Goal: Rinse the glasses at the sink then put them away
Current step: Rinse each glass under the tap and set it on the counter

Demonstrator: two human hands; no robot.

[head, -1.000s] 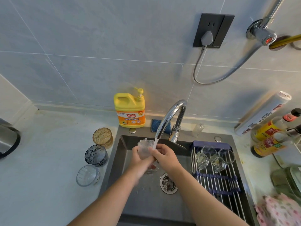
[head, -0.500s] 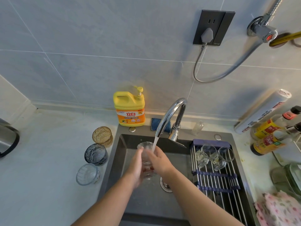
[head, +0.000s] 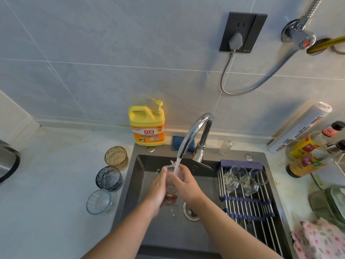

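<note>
A clear glass (head: 170, 184) is upright under the running tap (head: 194, 135), over the dark sink (head: 141, 172). My left hand (head: 158, 191) wraps its left side and my right hand (head: 183, 181) presses its right side. Water falls into the glass and splashes at its rim. On the counter left of the sink stand an amber glass (head: 116, 157), a blue-grey glass (head: 109, 178) and a clear ribbed glass (head: 99, 201). Two small clear glasses (head: 242, 177) lie on the roll-up rack (head: 248, 208) over the sink's right half.
A yellow dish-soap bottle (head: 147, 124) and a blue sponge (head: 177, 142) sit behind the sink. Sauce bottles (head: 308, 154) and a foil roll (head: 298, 128) crowd the right counter. A pink cloth (head: 317, 240) lies at the lower right. A kettle (head: 7, 163) stands at the far left.
The glass has dropped lower into the sink and now sits upright between both hands, with the stream pouring into it.
</note>
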